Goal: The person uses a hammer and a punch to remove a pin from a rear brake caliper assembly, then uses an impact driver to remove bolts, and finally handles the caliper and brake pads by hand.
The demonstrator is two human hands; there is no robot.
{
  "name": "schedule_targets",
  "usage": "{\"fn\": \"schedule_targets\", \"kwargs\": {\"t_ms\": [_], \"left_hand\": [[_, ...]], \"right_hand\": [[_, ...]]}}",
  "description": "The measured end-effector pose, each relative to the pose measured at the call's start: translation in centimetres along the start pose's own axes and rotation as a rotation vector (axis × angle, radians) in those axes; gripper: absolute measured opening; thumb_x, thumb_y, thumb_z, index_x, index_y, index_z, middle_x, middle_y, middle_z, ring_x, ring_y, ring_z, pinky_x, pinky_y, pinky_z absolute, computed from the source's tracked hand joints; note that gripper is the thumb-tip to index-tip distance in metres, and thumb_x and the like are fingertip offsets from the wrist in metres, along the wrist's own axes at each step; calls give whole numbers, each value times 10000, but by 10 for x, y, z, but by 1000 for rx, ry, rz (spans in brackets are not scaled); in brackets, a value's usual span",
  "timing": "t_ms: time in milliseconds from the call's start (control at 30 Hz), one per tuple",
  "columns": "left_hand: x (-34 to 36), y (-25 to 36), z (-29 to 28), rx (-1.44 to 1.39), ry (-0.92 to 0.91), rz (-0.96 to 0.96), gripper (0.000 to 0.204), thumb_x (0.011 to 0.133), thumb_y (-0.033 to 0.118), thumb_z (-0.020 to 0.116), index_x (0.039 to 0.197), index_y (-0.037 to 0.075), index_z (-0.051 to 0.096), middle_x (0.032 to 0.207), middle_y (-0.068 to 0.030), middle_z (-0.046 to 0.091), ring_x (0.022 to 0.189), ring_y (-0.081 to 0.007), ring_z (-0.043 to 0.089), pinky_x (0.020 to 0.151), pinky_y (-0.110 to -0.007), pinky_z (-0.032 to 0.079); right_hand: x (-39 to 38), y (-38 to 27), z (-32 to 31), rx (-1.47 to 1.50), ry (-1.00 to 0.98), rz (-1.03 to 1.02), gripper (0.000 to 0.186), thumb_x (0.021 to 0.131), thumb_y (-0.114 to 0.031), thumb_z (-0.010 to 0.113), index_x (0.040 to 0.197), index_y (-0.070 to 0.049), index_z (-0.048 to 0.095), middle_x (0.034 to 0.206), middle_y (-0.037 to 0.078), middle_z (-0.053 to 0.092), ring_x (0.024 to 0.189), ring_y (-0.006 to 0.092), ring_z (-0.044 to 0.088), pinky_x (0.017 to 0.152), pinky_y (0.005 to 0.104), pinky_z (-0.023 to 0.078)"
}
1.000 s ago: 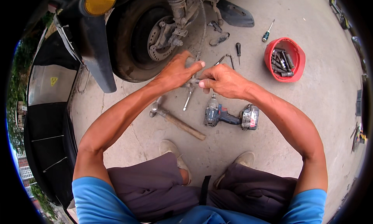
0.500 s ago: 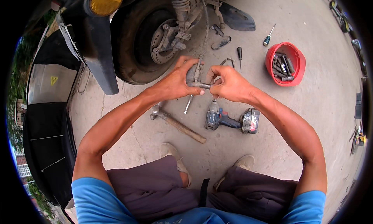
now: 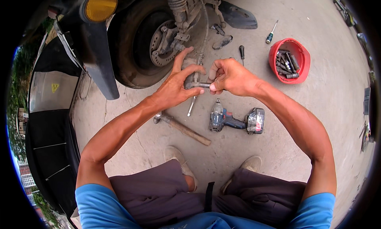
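Observation:
My left hand point(image 3: 176, 84) is curved around a grimy metal fitting point(image 3: 190, 85) at the end of a coiled-sleeved line point(image 3: 203, 38), its index finger raised and thumb along the lower side. My right hand point(image 3: 232, 78) pinches a short dark cylindrical piece point(image 3: 205, 84) sticking out of the fitting's right side. Below them a chrome bar point(image 3: 191, 106) lies on the concrete, its upper end hidden. Nearer me are a hammer with a wooden handle point(image 3: 186, 131) and a cordless impact driver point(image 3: 222, 119).
The vehicle's wheel with brake disc point(image 3: 127, 58) and dark panel point(image 3: 101, 58) stand ahead. A red helmet point(image 3: 303, 70) holds several sockets. Screwdrivers point(image 3: 270, 36), small dark parts point(image 3: 222, 41) and a black plastic piece point(image 3: 242, 18) lie beyond. A black padded cover point(image 3: 45, 129) is at left.
My left index finger has lifted toward the wheel hub since half a second ago. My right hand has shifted slightly left, still at the cylindrical piece.

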State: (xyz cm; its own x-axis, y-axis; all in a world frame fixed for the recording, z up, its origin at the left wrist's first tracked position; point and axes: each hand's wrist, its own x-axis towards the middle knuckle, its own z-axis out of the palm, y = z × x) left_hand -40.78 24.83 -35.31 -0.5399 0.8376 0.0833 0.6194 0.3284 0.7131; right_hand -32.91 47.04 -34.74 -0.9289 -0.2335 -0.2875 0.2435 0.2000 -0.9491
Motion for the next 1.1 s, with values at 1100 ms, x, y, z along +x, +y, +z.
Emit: {"fn": "schedule_targets", "kwargs": {"t_ms": [1100], "left_hand": [[-10, -42, 1, -17, -143, -34, 309, 899, 283, 750, 1054, 105, 550, 1538, -212, 300, 1475, -366, 243, 1174, -438, 218]], "right_hand": [[-87, 215, 99, -1238, 308, -176, 741, 746, -109, 724, 1398, 90, 432, 981, 157, 624, 962, 291, 645, 829, 375, 510]]}}
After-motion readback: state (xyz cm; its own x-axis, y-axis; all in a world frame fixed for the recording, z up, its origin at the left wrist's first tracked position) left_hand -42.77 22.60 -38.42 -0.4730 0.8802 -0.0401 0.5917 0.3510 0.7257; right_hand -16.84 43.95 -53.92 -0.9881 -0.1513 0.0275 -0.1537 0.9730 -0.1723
